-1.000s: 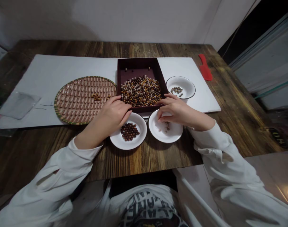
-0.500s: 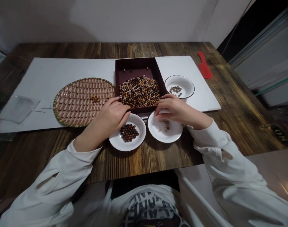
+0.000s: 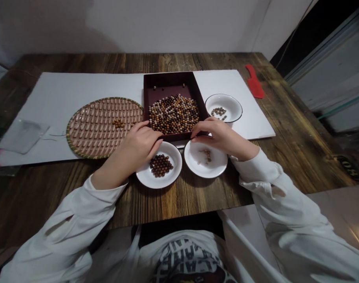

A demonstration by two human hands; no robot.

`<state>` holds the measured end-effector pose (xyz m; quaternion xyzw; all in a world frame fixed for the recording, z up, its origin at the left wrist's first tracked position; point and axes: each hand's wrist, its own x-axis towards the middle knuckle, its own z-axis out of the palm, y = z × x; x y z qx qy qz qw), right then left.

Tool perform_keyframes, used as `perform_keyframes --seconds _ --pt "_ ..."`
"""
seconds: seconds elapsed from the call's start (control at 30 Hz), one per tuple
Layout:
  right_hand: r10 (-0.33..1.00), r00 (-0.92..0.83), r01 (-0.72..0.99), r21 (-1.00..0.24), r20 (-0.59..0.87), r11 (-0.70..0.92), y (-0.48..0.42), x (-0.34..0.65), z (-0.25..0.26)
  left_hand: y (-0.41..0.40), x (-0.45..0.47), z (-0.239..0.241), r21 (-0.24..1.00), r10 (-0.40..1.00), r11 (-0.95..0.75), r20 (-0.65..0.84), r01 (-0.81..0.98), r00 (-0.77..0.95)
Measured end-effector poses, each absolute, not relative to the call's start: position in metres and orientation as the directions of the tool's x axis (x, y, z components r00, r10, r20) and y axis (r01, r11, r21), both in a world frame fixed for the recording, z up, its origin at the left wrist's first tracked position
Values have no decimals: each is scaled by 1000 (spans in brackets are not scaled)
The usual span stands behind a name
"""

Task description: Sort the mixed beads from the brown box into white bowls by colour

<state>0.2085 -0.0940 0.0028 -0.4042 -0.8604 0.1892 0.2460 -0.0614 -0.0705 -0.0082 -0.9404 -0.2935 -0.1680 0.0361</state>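
Observation:
My left hand (image 3: 141,142) rests at the near left corner of the dark red box (image 3: 174,136), its fingers closed over the rim. Its thumb hangs by the plate of dark brown beads (image 3: 161,165). Mixed brown, yellow and pale beads (image 3: 175,114) fill the near part of the box. My right hand (image 3: 213,133) is at the box's near right corner, fingers curved and a little apart from the thumb; no bead shows in them. Below it stands a white plate (image 3: 197,167) with a few pale beads (image 3: 207,156).
A round woven tray (image 3: 91,129) with some yellow beads lies to the left. A white bowl (image 3: 234,104) with greyish beads stands to the right. A red comb-like piece (image 3: 255,84), a clear plastic bag (image 3: 23,135) and a white board (image 3: 58,90) lie on the wooden table (image 3: 156,202).
My right hand has shifted slightly up and left, from over the pale-bead plate to the box's near edge. My left hand has stayed in place.

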Motion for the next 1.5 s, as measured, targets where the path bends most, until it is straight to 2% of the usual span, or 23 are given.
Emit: perform_keyframes --seconds 0.5,0.8,1.03,1.27,1.5 --pt "757 -544 629 -422 361 653 -93 207 3 -71 -61 -7 18 544 -820 330 572 771" --pt "800 -453 690 -414 393 594 -88 213 5 -70 -62 -9 39 537 -828 341 559 772" --pt "819 -367 696 -454 441 556 -81 225 0 -71 -61 -7 61 563 -815 323 577 761" --pt "784 -387 772 -294 485 563 -74 233 -7 -70 -61 -7 59 556 -819 329 571 763" --pt "830 -272 891 -197 486 408 -75 236 -1 -70 -62 -8 43 547 -823 329 566 770"
